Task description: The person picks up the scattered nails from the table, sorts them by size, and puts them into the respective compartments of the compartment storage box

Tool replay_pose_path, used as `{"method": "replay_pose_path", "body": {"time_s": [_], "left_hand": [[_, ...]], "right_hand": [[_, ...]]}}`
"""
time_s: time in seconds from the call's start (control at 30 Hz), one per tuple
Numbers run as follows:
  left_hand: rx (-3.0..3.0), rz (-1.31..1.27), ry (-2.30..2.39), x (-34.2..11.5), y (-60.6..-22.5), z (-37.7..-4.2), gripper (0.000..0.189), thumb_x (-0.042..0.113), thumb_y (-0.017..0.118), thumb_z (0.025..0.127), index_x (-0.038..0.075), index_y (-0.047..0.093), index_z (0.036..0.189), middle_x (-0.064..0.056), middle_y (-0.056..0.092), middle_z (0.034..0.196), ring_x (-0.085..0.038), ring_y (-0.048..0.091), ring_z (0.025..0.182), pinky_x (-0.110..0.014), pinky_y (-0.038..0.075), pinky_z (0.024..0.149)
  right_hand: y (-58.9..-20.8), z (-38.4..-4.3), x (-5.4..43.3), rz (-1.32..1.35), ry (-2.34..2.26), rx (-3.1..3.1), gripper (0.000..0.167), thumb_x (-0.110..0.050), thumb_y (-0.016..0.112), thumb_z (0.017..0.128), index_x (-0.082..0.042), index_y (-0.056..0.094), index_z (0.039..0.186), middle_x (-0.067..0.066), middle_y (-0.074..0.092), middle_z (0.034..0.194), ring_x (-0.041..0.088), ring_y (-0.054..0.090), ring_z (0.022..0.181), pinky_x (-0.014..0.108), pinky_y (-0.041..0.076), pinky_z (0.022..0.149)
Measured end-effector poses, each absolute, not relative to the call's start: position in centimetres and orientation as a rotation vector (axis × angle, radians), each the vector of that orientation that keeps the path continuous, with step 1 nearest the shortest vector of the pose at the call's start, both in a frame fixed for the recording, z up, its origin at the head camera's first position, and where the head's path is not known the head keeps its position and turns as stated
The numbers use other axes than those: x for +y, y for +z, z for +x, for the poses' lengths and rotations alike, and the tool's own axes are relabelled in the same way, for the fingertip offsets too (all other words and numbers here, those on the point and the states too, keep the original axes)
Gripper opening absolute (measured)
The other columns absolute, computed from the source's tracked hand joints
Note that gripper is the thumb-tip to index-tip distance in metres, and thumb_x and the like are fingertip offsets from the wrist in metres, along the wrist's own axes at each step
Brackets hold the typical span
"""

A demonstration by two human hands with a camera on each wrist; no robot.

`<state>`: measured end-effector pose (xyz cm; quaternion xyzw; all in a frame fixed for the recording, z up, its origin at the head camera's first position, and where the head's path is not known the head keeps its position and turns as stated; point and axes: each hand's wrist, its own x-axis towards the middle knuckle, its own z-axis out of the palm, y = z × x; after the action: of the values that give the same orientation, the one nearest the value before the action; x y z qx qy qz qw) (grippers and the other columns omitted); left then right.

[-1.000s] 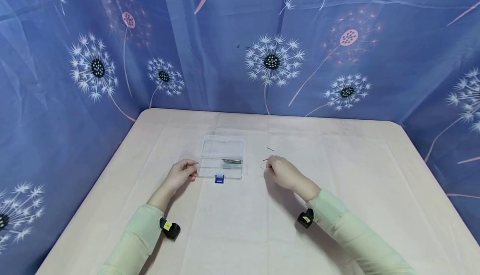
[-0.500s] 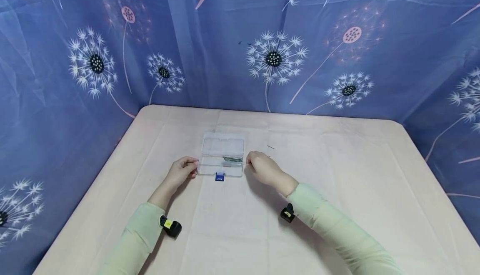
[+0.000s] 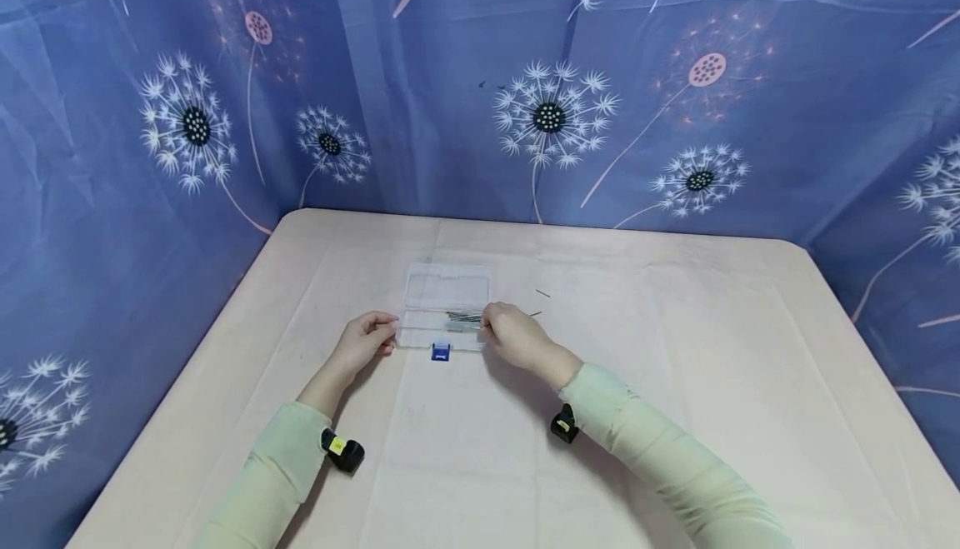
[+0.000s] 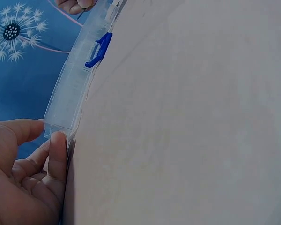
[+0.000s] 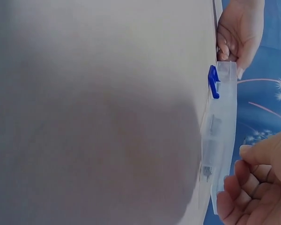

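Note:
A clear plastic box point(image 3: 420, 338) lies with its lid point(image 3: 447, 286) folded back, and several thin dark metal nails point(image 3: 463, 316) are in its right part. My left hand point(image 3: 362, 339) holds the box's left end, thumb at the upper edge and a finger against the end wall, as the left wrist view shows. Over the right end is my right hand point(image 3: 521, 336). Between its thumb and forefinger it pinches a nail point(image 5: 245, 140), mostly hidden by the fingers; the other fingers are curled. A blue latch point(image 3: 440, 352) hangs at the box's front.
Two loose nails lie right of the box: one farther back point(image 3: 543, 293), and another point(image 3: 536, 313) close behind my right hand. A pale cloth covers the table point(image 3: 450, 466). Blue dandelion-patterned curtain point(image 3: 435, 116) stands along the back and sides.
My right hand has picked up a nail from the table and moved left with it, to over the box's right end. My left hand has stayed at the box's left end.

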<state>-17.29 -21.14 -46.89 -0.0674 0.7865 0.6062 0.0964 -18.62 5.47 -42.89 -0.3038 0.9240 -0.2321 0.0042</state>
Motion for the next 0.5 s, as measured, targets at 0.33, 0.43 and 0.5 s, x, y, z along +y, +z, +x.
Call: {"method": "replay_pose_path", "body": {"time_s": [0.33, 0.43, 0.5], "left_hand": [[2.340, -0.188, 1.787, -21.10, -46.98, -17.34, 0.033, 0.009, 0.049, 0.098, -0.013, 0.050, 0.122, -0.003, 0.058, 0.081, -0.003, 0.054, 0.066, -0.012, 0.051, 0.060], [2.337, -0.189, 1.786, -21.10, -47.00, -17.34, 0.032, 0.009, 0.049, 0.097, -0.013, 0.050, 0.121, -0.002, 0.057, 0.080, -0.003, 0.054, 0.065, -0.012, 0.050, 0.059], [2.340, -0.188, 1.783, -21.09, -46.96, -17.32, 0.032, 0.009, 0.048, 0.097, -0.013, 0.051, 0.121, -0.002, 0.057, 0.080, -0.002, 0.053, 0.066, -0.012, 0.050, 0.059]], "right_hand": [[-43.26, -18.69, 4.69, -0.953, -0.688, 2.907, 0.002, -0.004, 0.064, 0.087, -0.002, 0.063, 0.087, 0.008, 0.063, 0.084, 0.022, 0.060, 0.080, 0.034, 0.053, 0.073], [-43.40, -18.69, 4.90, -0.965, -0.706, 2.915, 0.003, -0.002, 0.064, 0.086, -0.003, 0.064, 0.088, 0.008, 0.064, 0.085, 0.021, 0.061, 0.080, 0.034, 0.054, 0.074], [-43.44, -18.72, 5.17, -0.970, -0.731, 2.924, 0.003, -0.003, 0.064, 0.085, -0.003, 0.064, 0.089, 0.008, 0.064, 0.085, 0.021, 0.061, 0.080, 0.034, 0.054, 0.073]]}}
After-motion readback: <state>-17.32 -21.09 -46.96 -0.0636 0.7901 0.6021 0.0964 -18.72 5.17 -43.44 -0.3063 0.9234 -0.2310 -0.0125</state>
